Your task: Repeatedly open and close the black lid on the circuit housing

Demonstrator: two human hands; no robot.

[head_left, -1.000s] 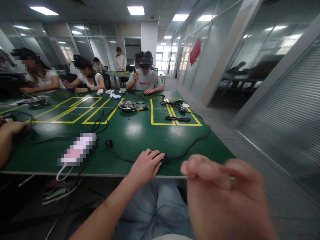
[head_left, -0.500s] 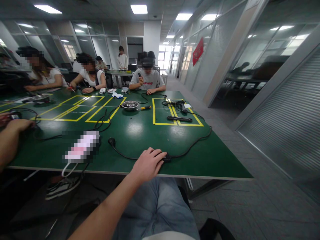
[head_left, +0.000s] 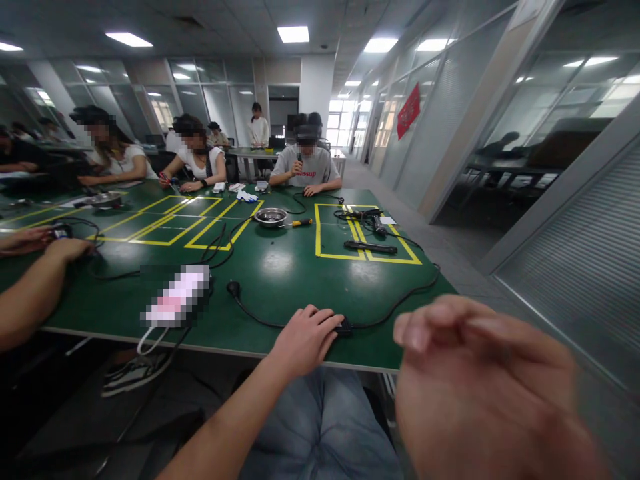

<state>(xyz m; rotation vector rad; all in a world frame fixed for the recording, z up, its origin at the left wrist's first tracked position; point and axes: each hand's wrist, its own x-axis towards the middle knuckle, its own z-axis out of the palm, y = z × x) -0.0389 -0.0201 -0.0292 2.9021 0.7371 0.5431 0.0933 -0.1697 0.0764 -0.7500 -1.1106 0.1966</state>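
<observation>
My left hand (head_left: 311,339) is on the green table (head_left: 275,313) near its front edge. Its fingertips are closed over the left end of a small black box (head_left: 344,326) set into a black cord. One side of the cord leads left to a power plug (head_left: 233,289); the other curves right and back toward tangled black cables. Close to the camera at the right, my right hand (head_left: 485,380) is raised above the table's front corner, somewhat blurred. Its fingers are curled together, and no object shows in them.
A black rod-shaped tool (head_left: 370,247) lies inside yellow tape lines beside a black device (head_left: 379,225). Farther left are a metal bowl (head_left: 271,217) and a yellow-handled screwdriver (head_left: 301,223). A blurred-out pink-white object (head_left: 177,297) and a co-worker's hands (head_left: 70,247) are on the left.
My right hand has come into view at the right, raised close to the camera. My left hand stays on the black box. The whole view has shifted slightly.
</observation>
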